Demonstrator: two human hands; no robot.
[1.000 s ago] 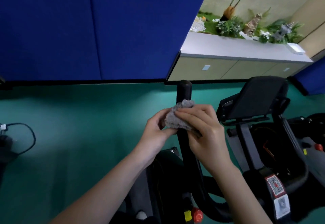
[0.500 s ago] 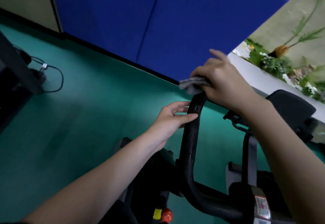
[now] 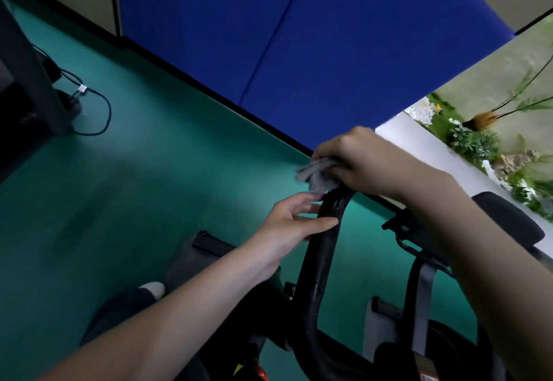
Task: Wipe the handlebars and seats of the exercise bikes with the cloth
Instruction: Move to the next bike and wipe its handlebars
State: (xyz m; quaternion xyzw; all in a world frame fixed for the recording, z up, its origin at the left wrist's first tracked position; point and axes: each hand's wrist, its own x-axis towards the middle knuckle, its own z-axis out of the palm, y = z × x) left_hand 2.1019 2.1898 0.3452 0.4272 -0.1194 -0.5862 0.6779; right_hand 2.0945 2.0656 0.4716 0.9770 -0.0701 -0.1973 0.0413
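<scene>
Wiping the handlebar [image 3: 321,249] tip, right hand [image 3: 368,162] clenches the cloth [image 3: 314,174]; left hand [image 3: 294,228], fingers straight, steadies it. Next: likely sweep downward

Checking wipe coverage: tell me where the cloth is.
Head view, right of centre: the cloth is bunched under the right hand on the top end of the handlebar, just above the left hand.

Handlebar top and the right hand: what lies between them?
The grey cloth lies there, bunched under the right hand, which grips it over the top end of the black handlebar. The head view shows this.
</scene>
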